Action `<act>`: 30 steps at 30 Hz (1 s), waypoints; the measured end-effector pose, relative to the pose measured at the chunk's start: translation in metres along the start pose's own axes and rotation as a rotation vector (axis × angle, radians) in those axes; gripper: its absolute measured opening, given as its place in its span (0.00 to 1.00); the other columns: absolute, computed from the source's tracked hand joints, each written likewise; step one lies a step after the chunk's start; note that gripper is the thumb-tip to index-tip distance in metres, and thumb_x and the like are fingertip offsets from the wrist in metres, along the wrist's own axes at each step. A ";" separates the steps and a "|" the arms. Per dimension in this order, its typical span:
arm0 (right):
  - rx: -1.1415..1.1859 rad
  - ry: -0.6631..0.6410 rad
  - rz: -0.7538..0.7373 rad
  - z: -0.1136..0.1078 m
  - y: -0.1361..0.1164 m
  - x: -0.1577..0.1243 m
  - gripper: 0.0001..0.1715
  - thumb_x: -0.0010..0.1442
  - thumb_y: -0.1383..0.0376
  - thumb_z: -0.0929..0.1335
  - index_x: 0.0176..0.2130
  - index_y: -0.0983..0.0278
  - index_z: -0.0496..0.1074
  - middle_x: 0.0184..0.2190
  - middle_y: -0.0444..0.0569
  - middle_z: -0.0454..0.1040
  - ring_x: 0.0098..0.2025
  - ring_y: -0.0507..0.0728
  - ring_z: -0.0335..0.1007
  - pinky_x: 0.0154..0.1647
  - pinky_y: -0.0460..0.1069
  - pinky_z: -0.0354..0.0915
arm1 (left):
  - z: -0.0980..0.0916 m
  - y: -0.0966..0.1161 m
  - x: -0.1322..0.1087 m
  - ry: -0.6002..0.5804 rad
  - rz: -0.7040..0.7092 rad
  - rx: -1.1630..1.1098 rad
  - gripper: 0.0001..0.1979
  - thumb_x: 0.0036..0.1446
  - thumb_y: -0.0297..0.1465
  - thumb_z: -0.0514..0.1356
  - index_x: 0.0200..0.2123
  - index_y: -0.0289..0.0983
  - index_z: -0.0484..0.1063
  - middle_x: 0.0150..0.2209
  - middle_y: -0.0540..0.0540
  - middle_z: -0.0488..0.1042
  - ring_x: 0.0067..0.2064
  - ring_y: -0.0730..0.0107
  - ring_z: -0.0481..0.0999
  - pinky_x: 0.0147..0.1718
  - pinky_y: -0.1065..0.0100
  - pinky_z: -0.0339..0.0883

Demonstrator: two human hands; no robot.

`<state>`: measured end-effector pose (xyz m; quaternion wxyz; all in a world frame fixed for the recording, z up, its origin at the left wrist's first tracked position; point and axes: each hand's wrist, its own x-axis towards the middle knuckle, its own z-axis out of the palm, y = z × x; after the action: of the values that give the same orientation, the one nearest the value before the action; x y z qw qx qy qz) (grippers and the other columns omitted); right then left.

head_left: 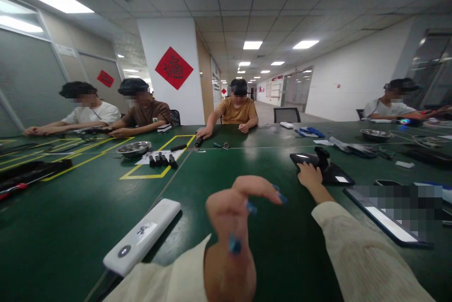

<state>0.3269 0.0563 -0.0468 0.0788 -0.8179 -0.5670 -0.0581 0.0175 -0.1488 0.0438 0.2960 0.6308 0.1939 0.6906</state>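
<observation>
Green worktop (pixel 275 245), left to right:

- Black tray (pixel 42 170), far left, beside a red handle (pixel 14 190); contents not legible.
- Metal bowl (pixel 134 148), across the worktop, near a sheet of white paper (pixel 141 160).
- White oblong device (pixel 143 236), label up, 1 round button at its near end; lying flat and slanted, probably so that its dark cable can run off toward the wearer.
- Black cylinders (pixel 162 160), a group, partly within yellow tape (pixel 141 176); the marking presumably sets their place.
- Co-worker's hand (pixel 204 133), opposite, resting at a small dark item.
- Left hand (pixel 229 217), raised in the foreground; fingers bent, thumb and forefinger apart, nothing between them. Held clear of the worktop – apparently unoccupied.
- Right hand (pixel 310 175), arm stretched forward, fingers laid over the left side of the black stand; whether they clamp it cannot be told. The contact perhaps steadies it.
- Black stand (pixel 334 173), on the worktop to the right of centre; broad, flat base with 2 white patches and 1 short upright – the base likely keeps it stable.
- Grey cloth (pixel 353 147), crumpled, beyond the stand.
- Dark-framed panel (pixel 388 217), flat, near right; surface partly blurred.
</observation>
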 end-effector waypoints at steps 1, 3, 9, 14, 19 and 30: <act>-0.008 -0.004 0.001 0.000 0.000 0.000 0.29 0.60 0.69 0.55 0.60 0.62 0.59 0.63 0.51 0.55 0.64 0.61 0.47 0.61 0.61 0.44 | 0.006 -0.016 0.016 -0.049 0.074 -0.001 0.17 0.59 0.49 0.45 0.37 0.43 0.61 0.34 0.48 0.70 0.38 0.64 0.70 0.42 0.58 0.65; -0.023 -0.008 -0.009 0.001 0.002 0.002 0.30 0.60 0.69 0.55 0.60 0.61 0.59 0.63 0.51 0.55 0.64 0.61 0.47 0.61 0.61 0.44 | 0.007 -0.051 0.043 -0.179 0.165 0.081 0.15 0.62 0.44 0.42 0.37 0.41 0.61 0.35 0.46 0.69 0.38 0.65 0.69 0.41 0.60 0.63; 0.016 0.000 -0.011 0.004 0.008 0.005 0.30 0.59 0.69 0.55 0.60 0.62 0.59 0.62 0.51 0.57 0.63 0.61 0.48 0.61 0.60 0.43 | -0.041 -0.140 0.062 -0.089 -0.103 0.483 0.14 0.60 0.36 0.45 0.27 0.38 0.63 0.25 0.49 0.64 0.29 0.69 0.64 0.32 0.68 0.58; 0.155 0.299 0.076 -0.006 -0.001 -0.004 0.28 0.59 0.66 0.56 0.57 0.67 0.61 0.53 0.59 0.63 0.54 0.64 0.60 0.53 0.60 0.54 | -0.054 -0.161 0.060 0.118 -0.305 0.443 0.13 0.59 0.36 0.46 0.23 0.39 0.60 0.21 0.52 0.62 0.24 0.71 0.63 0.27 0.70 0.56; 0.287 0.687 0.224 -0.022 -0.004 -0.010 0.30 0.58 0.67 0.58 0.60 0.67 0.55 0.56 0.64 0.52 0.54 0.69 0.57 0.48 0.59 0.57 | -0.056 -0.169 0.063 0.181 -0.339 0.405 0.09 0.57 0.34 0.47 0.26 0.39 0.61 0.21 0.53 0.64 0.25 0.71 0.64 0.28 0.70 0.57; 0.415 0.367 0.284 -0.009 0.022 0.005 0.45 0.53 0.48 0.63 0.64 0.56 0.43 0.63 0.64 0.33 0.56 0.75 0.57 0.48 0.62 0.57 | -0.087 -0.178 0.081 0.372 -0.419 0.447 0.08 0.54 0.35 0.49 0.27 0.39 0.62 0.16 0.55 0.63 0.21 0.72 0.64 0.23 0.71 0.55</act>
<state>0.3494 0.0515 -0.0382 0.3526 -0.8313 -0.4229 -0.0763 -0.0413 0.0465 -0.0202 0.2457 0.4901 0.5159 0.6582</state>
